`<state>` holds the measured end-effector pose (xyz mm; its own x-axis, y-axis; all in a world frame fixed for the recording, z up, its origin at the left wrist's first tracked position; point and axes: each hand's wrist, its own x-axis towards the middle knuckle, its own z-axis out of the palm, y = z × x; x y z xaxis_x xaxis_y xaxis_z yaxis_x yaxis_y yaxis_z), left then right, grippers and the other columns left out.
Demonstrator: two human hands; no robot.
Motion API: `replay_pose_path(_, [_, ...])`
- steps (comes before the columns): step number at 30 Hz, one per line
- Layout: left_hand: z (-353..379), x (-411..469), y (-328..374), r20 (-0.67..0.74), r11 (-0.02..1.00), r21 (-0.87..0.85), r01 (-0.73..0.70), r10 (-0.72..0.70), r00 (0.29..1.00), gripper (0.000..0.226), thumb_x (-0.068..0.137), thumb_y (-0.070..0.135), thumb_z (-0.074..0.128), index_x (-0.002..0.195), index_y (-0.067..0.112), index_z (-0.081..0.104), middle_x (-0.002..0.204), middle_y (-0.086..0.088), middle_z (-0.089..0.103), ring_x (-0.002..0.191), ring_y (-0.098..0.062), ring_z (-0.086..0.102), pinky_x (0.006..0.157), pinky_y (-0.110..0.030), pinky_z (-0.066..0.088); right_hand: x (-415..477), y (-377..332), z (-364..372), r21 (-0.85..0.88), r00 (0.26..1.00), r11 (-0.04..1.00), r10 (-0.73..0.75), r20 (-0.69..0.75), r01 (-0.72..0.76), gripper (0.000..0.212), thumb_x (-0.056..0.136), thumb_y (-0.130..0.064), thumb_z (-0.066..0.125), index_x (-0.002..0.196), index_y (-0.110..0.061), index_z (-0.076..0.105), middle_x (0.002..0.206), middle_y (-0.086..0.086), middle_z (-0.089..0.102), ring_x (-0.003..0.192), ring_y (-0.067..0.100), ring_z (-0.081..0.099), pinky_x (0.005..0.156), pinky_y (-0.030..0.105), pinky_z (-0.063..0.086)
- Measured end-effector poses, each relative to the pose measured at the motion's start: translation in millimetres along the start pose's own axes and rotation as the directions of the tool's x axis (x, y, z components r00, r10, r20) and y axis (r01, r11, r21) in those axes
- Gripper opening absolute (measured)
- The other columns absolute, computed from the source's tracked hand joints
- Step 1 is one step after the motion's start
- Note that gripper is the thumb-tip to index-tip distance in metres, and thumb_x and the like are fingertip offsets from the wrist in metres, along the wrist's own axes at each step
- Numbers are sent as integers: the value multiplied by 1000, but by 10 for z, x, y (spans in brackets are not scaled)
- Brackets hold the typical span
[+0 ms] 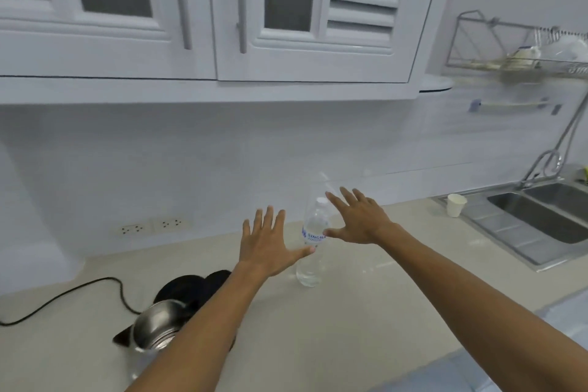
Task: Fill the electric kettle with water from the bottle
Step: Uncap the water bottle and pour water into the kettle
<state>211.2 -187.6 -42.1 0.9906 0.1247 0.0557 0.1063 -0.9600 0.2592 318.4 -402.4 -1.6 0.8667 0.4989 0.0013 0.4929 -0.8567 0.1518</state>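
Your left hand point(266, 243) and right hand point(359, 219) reach forward with fingers spread, holding nothing, flanking the upright water bottle point(313, 242) labelled "SINGHA". The electric kettle point(156, 326) stands at seven o'clock on the worktop point(366, 302).

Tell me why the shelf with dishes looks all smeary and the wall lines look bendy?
In the head view, the dish rack at the right edge is streaked by motion blur, and the wide-angle lens curves the cabinets and counter. The bottle between the left hand and right hand looks soft too, and the kettle is slightly blurred.
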Motion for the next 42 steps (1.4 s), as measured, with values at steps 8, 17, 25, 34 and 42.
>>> replay_pose_path(8, [778, 799, 357, 117, 982, -137, 131, -116, 986, 136, 76, 94, 57, 171, 21, -7, 181, -9, 3, 167, -32, 8, 131, -58, 14, 690, 229, 304, 120, 991, 984, -136, 13, 133, 104, 85, -82, 46, 162, -37, -8, 172, 12, 0, 157, 39, 8, 124, 57, 19])
replay_pose_path(17, [1702, 1283, 479, 54, 613, -762, 212, -266, 963, 140, 58, 57, 101, 162, 31, 11, 156, -4, 53, 140, -28, 57, 109, -44, 53, 1004, 198, 515, 147, 984, 975, -156, -85, 167, 66, 100, -69, 29, 140, -18, 44, 124, 15, 61, 108, 34, 63, 80, 42, 52])
replay_pose_path(25, [2034, 1329, 541, -33, 474, -864, 170, -390, 920, 93, 59, 28, 106, 132, 35, 48, 110, 20, 65, 99, -11, 67, 85, -15, 51, 1187, 160, 540, 10, 925, 967, -240, -294, 254, 43, 109, -38, 38, 100, -2, 61, 64, 11, 51, 57, 35, 49, 51, 34, 31])
replay_pose_path(34, [1841, 1198, 412, 32, 527, -837, 148, -224, 974, 70, 58, 38, 106, 110, 34, 59, 102, 13, 76, 94, 3, 71, 74, -5, 52, 1044, 310, 348, 80, 920, 934, -326, -215, 349, 36, 109, -38, 37, 85, -13, 39, 57, 3, 38, 57, 34, 43, 56, 36, 33])
replay_pose_path(42, [1581, 664, 424, 79, 463, -879, 112, -91, 993, 82, 57, 38, 107, 124, 39, 61, 112, 18, 78, 102, 7, 72, 87, -13, 55, 707, 333, 61, 132, 881, 873, -458, -116, 470, 37, 110, -39, 35, 105, -12, 59, 84, 7, 59, 80, 30, 61, 76, 42, 51])
